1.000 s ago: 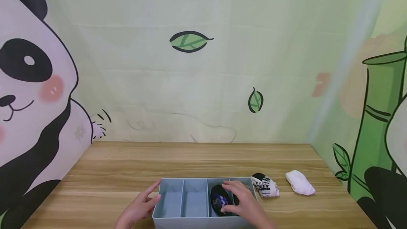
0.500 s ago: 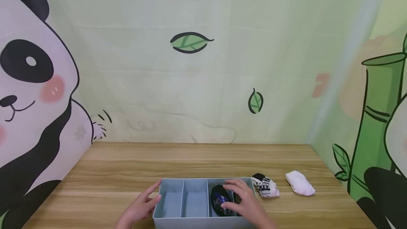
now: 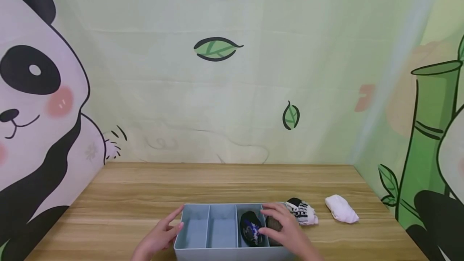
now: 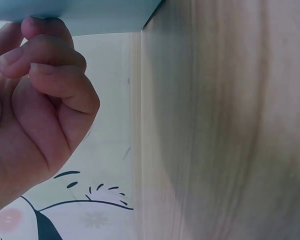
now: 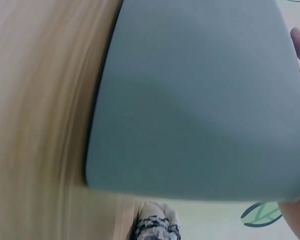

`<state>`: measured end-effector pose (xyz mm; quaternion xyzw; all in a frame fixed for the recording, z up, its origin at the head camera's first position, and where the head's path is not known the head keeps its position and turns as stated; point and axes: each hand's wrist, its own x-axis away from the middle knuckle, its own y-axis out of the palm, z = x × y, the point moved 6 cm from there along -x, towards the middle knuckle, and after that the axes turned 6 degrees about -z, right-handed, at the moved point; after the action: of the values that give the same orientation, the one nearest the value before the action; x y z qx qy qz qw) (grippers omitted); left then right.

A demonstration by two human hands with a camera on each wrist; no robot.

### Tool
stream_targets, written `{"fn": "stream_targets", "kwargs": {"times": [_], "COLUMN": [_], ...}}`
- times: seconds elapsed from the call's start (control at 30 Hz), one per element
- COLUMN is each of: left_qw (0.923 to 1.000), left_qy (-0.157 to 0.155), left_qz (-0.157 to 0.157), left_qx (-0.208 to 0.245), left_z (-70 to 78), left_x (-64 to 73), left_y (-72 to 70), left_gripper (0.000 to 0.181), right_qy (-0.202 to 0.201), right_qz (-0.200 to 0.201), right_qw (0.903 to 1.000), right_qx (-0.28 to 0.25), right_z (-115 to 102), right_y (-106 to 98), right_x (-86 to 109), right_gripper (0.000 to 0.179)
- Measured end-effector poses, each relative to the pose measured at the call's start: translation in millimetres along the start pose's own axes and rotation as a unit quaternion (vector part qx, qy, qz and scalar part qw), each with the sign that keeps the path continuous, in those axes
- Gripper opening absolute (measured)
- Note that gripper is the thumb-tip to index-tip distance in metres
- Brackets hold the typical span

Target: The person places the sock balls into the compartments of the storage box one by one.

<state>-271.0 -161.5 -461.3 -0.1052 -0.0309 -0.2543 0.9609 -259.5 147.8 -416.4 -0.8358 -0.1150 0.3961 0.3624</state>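
A grey-blue box [image 3: 222, 226] split into compartments sits at the table's front. In its third compartment from the left lies a black bundle with a blue pattern [image 3: 251, 228], looking like rolled socks. A dark brownish bundle [image 3: 273, 224] sits in the rightmost compartment, partly behind my right hand [image 3: 286, 228]. That hand hovers over the box's right end, fingers bent loosely, thumb tip near the black bundle's right side. My left hand [image 3: 161, 233] touches the box's left wall with index finger and thumb; in the left wrist view its other fingers [image 4: 65, 85] are loosely curled.
To the right of the box, a white bundle with black print [image 3: 303, 212] lies on the wooden table [image 3: 217, 180]. Farther right is a plain white bundle [image 3: 342, 208]. A printed panda backdrop [image 3: 232, 92] hangs behind the table.
My right hand has shifted slightly right, off the black bundle, uncovering more of the brownish one. My left hand and the box have stayed put.
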Motion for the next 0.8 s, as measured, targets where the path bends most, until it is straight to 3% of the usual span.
{"fn": "stream_targets", "kwargs": {"times": [0.37,0.8], "left_qw": [1.0,1.0], "left_qy": [0.005,0.005], "left_qz": [-0.002,-0.006], "left_qx": [-0.001,-0.002], "left_z": [2.1,1.7], "left_x": [0.8,0.9], "left_y": [0.5,0.1], "left_gripper": [0.06,0.06], "right_qy": [0.026,0.017], "right_qz": [0.013,0.034], "right_qw": [0.9996,0.999], "right_qx": [0.007,0.023], "right_z": [12.6,19.8], "right_y": [-11.5,-24.3], "right_x": [10.0,19.7], "right_gripper": [0.036,0.036]}}
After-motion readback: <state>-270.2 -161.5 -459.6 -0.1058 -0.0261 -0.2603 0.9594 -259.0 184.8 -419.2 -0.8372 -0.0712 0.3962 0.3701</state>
